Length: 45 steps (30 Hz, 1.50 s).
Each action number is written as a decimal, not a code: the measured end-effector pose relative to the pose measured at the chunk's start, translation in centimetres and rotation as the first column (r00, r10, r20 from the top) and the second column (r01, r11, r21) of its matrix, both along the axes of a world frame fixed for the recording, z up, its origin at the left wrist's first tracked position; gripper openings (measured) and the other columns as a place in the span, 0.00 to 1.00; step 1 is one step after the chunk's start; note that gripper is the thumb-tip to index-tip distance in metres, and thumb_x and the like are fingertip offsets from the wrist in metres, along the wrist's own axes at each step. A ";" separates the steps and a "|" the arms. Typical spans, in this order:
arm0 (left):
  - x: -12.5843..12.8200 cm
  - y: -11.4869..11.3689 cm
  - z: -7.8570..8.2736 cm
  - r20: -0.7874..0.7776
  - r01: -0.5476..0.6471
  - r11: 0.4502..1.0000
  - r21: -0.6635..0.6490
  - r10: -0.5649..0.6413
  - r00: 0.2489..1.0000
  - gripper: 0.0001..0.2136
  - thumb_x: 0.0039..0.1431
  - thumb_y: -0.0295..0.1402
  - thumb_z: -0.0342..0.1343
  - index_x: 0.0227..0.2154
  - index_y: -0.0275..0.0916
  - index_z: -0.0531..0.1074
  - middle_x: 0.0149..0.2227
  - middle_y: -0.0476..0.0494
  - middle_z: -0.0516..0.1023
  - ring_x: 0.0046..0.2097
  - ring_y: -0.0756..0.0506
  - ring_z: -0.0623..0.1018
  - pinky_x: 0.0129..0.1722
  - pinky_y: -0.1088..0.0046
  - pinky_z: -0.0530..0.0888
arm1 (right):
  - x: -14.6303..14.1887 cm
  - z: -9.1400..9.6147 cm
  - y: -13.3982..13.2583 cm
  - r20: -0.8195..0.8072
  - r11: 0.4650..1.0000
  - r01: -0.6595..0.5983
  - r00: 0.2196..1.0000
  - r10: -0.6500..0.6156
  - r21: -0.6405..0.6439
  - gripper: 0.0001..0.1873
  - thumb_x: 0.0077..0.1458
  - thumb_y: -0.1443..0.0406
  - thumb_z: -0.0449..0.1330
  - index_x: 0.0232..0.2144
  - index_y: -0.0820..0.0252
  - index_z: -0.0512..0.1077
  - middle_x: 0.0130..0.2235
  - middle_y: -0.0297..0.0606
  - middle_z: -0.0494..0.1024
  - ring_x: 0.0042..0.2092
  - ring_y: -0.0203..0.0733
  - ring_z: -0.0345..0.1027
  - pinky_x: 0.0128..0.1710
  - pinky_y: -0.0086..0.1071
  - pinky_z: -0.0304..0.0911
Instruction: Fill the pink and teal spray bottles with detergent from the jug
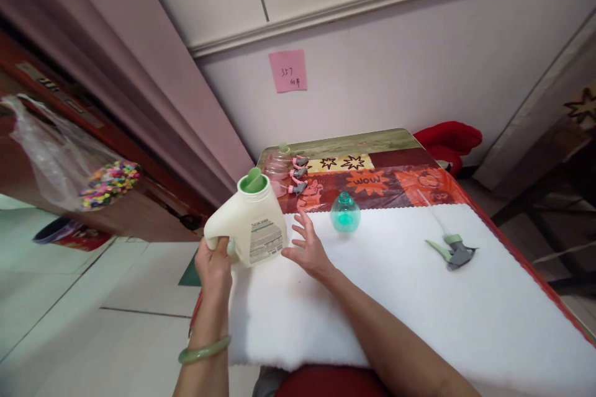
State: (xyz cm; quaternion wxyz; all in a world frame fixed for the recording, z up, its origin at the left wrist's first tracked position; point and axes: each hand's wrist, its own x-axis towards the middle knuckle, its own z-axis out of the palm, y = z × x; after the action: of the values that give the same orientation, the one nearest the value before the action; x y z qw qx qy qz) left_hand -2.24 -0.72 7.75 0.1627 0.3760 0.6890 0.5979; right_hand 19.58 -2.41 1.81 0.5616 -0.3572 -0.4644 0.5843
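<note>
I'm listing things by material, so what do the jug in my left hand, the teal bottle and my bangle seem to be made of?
Jug: likely cream plastic, satin, with a handle moulded into its body. Teal bottle: probably tinted plastic, glossy and transparent, though glass is possible. Bangle: smooth pale green, perhaps jade; glass or resin could look similar.

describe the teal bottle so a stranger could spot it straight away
On the table, find the white cloth. At its far edge, just beyond the right hand, stands the teal bottle. It is round and see-through with a bare neck, unlike the pinkish bottles farther left.
</note>
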 end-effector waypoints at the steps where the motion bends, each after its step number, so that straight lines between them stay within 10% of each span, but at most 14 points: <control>1: 0.1 -0.3 0.8 -0.034 -0.001 1.000 -0.007 0.001 0.999 0.17 0.46 0.43 0.64 0.36 0.39 0.76 0.31 0.50 0.74 0.34 0.45 0.71 0.39 0.65 0.69 | 0.2 0.2 0.1 -0.006 1.000 -0.025 1.000 0.025 -0.006 0.61 0.41 0.53 0.76 0.69 0.41 0.47 0.72 0.49 0.51 0.68 0.60 0.55 0.57 0.53 0.64; 4: 0.7 -1.3 3.3 -0.276 0.025 0.999 -0.028 -0.032 0.961 0.11 0.46 0.41 0.63 0.32 0.41 0.75 0.30 0.49 0.73 0.37 0.41 0.70 0.43 0.62 0.67 | 0.7 0.5 0.4 -0.074 0.996 -0.090 0.993 0.089 -0.019 0.64 0.38 0.52 0.77 0.70 0.39 0.46 0.73 0.47 0.48 0.68 0.61 0.55 0.54 0.53 0.67; 11: 2.9 -2.7 5.7 -0.810 0.053 0.995 -0.089 -0.103 0.577 0.12 0.58 0.45 0.53 0.32 0.43 0.72 0.31 0.42 0.72 0.38 0.36 0.71 0.45 0.57 0.66 | 0.9 0.3 0.8 -0.236 0.986 -0.166 0.959 0.158 -0.013 0.38 0.43 0.50 0.74 0.55 0.55 0.70 0.52 0.43 0.79 0.53 0.55 0.73 0.46 0.46 0.74; 22: 0.6 -3.3 6.7 -0.713 0.308 0.947 -0.094 -0.280 0.643 0.29 0.48 0.53 0.65 0.51 0.46 0.73 0.56 0.37 0.73 0.61 0.30 0.69 0.62 0.46 0.63 | 1.2 -0.2 1.1 -0.338 0.986 -0.131 0.937 0.091 -0.100 0.31 0.39 0.54 0.76 0.46 0.55 0.76 0.43 0.38 0.83 0.42 0.51 0.78 0.37 0.42 0.76; 27: -2.1 -3.2 3.9 -0.122 0.205 0.979 0.013 -0.202 0.972 0.38 0.43 0.63 0.63 0.53 0.44 0.72 0.57 0.37 0.74 0.58 0.31 0.73 0.58 0.48 0.70 | 1.2 -0.4 1.5 -0.335 0.987 -0.144 0.935 0.112 -0.072 0.33 0.39 0.53 0.76 0.47 0.56 0.76 0.45 0.39 0.83 0.45 0.52 0.78 0.41 0.43 0.75; 32: 0.4 -2.9 -0.7 0.520 0.302 0.911 0.280 -0.408 0.750 0.42 0.39 0.72 0.56 0.47 0.44 0.77 0.55 0.41 0.79 0.62 0.31 0.70 0.59 0.53 0.71 | 0.9 -1.2 1.8 -0.340 0.987 -0.133 0.936 0.096 -0.087 0.38 0.38 0.52 0.77 0.50 0.58 0.74 0.49 0.44 0.82 0.49 0.54 0.76 0.42 0.43 0.75; 38: 1.8 -3.1 -5.1 0.606 0.353 0.888 0.293 -0.459 0.650 0.38 0.30 0.53 0.75 0.49 0.48 0.78 0.56 0.45 0.79 0.65 0.33 0.68 0.64 0.55 0.65 | 0.5 -2.1 2.1 -0.336 0.987 -0.132 0.937 0.094 -0.091 0.37 0.41 0.48 0.73 0.51 0.56 0.71 0.50 0.43 0.80 0.46 0.53 0.78 0.39 0.45 0.77; 45: 0.9 -3.2 -5.1 0.578 0.344 0.905 0.251 -0.425 0.697 0.34 0.33 0.41 0.75 0.49 0.46 0.78 0.55 0.44 0.80 0.65 0.34 0.68 0.66 0.54 0.64 | 0.9 -1.2 2.1 -0.364 0.990 -0.125 0.927 0.094 -0.062 0.35 0.45 0.50 0.72 0.51 0.55 0.68 0.49 0.42 0.80 0.44 0.51 0.79 0.37 0.45 0.79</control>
State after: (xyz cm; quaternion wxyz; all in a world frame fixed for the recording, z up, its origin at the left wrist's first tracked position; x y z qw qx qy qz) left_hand -1.31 -3.96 2.69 0.4776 0.3036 0.4641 0.6815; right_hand 20.49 -0.36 0.56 0.5882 -0.2409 -0.3479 0.6891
